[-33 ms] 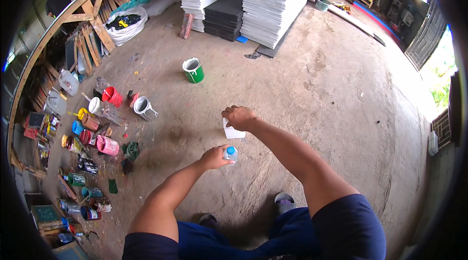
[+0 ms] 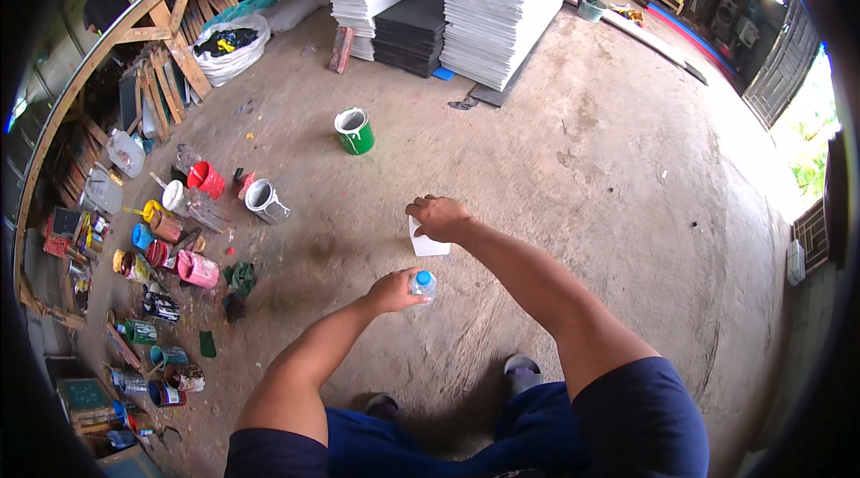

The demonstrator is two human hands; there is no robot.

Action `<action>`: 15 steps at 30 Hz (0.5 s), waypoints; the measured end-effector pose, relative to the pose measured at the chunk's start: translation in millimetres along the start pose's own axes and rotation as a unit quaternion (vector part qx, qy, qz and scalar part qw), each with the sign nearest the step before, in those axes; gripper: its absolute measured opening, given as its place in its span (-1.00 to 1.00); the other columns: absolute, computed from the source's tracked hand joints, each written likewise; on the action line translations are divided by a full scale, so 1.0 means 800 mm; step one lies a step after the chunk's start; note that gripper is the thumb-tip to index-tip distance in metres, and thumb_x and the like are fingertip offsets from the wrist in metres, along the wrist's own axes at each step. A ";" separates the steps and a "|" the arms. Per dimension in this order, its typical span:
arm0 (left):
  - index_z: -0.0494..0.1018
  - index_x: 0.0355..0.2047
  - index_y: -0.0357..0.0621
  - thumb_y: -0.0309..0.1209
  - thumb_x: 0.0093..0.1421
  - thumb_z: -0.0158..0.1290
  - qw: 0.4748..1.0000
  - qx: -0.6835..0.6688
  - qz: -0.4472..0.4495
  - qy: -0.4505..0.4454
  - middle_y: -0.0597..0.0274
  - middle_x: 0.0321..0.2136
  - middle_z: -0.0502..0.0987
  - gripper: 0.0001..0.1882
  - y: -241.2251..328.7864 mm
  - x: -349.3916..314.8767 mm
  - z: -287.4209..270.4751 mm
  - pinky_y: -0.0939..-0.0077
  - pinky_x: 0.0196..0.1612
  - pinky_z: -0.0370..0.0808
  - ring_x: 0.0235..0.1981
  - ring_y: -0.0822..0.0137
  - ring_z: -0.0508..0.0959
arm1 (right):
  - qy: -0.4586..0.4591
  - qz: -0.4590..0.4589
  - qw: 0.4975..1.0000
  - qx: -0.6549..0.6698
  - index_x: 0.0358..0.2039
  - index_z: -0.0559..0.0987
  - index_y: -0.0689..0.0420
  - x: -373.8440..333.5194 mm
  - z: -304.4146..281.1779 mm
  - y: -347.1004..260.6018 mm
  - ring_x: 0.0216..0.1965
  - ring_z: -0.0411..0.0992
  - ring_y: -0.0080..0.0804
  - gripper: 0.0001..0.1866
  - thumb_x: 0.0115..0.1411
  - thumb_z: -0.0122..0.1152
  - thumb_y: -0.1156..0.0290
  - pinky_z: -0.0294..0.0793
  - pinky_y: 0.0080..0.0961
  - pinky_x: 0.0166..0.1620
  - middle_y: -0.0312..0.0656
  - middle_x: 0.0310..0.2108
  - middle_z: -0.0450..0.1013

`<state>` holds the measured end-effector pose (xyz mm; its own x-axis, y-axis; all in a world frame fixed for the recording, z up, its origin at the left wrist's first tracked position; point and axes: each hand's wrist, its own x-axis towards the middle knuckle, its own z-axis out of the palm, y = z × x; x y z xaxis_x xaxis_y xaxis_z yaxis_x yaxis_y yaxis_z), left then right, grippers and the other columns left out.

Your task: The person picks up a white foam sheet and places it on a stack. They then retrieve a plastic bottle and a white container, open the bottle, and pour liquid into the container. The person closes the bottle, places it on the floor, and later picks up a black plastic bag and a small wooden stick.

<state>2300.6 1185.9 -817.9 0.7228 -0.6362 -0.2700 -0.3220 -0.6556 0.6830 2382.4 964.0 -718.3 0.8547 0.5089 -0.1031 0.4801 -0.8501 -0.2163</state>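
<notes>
A clear plastic bottle with a blue cap stands upright in my left hand, whose fingers curl round its side. Farther ahead, my right hand is closed over the top of a white, flat-sided thing that narrows upward. The hand covers its upper part, so I cannot tell whether it is a sheet or a small box. Bottle and white thing are apart, the bottle nearer to me. Beyond them, on the concrete floor, stands a green paint can with white drips down its side.
A grey-white can stands left of the green one. Many paint pots, including a pink pot and a red bucket, crowd the left. White sheets are stacked ahead, beside black sheets. A person is at far left.
</notes>
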 end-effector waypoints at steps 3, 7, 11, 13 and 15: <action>0.50 0.12 -0.13 0.05 0.02 0.47 1.000 0.015 0.006 0.009 -0.01 -0.22 0.67 -0.23 0.000 0.012 -0.004 0.20 -0.09 0.58 -0.20 0.06 0.67 | 0.010 0.015 1.000 0.014 0.32 0.40 -0.06 -0.003 -0.008 0.003 0.14 0.52 -0.06 -0.22 0.15 0.47 -0.01 0.62 -0.12 0.10 -0.12 0.06 0.53; 0.48 0.10 -0.15 0.08 0.05 0.45 0.997 0.006 0.060 0.047 -0.04 -0.20 0.66 -0.23 0.006 0.018 -0.003 0.16 -0.06 0.59 -0.15 0.01 0.68 | 0.015 0.007 1.000 0.016 0.33 0.38 -0.04 -0.019 -0.011 0.003 0.16 0.50 -0.07 -0.21 0.16 0.46 -0.02 0.59 -0.13 0.12 -0.11 0.05 0.52; 0.41 0.14 -0.14 0.06 0.10 0.41 0.993 -0.063 0.068 0.068 -0.03 -0.16 0.67 -0.24 0.021 0.022 -0.002 0.15 0.01 0.58 -0.10 0.00 0.68 | 0.042 -0.009 0.999 0.033 0.33 0.36 0.02 -0.042 -0.008 0.009 0.16 0.49 -0.08 -0.22 0.19 0.44 0.02 0.54 -0.13 0.17 -0.10 0.04 0.52; 0.39 0.16 -0.13 0.05 0.12 0.39 0.992 -0.080 0.060 0.076 -0.02 -0.13 0.67 -0.24 0.030 0.029 -0.002 0.15 0.04 0.57 -0.08 0.01 0.69 | 0.070 -0.018 0.997 0.032 0.32 0.37 0.03 -0.050 -0.007 0.015 0.16 0.48 -0.08 -0.24 0.20 0.43 0.02 0.53 -0.14 0.17 -0.11 0.03 0.52; 0.37 0.18 -0.12 0.07 0.13 0.37 0.989 -0.096 0.070 0.092 -0.01 -0.11 0.66 -0.23 0.038 0.036 0.000 0.14 0.02 0.58 -0.08 0.00 0.69 | 0.137 -0.038 0.989 0.029 0.25 0.45 0.05 -0.059 -0.006 0.019 0.14 0.49 -0.07 -0.32 0.22 0.41 0.01 0.53 -0.14 0.17 -0.11 0.02 0.53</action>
<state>2311.8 1147.3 -804.6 0.7838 -0.6191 -0.0485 -0.3171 -0.4662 0.8259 2349.9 926.4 -712.4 0.8421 0.5080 0.1811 0.5392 -0.7982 -0.2687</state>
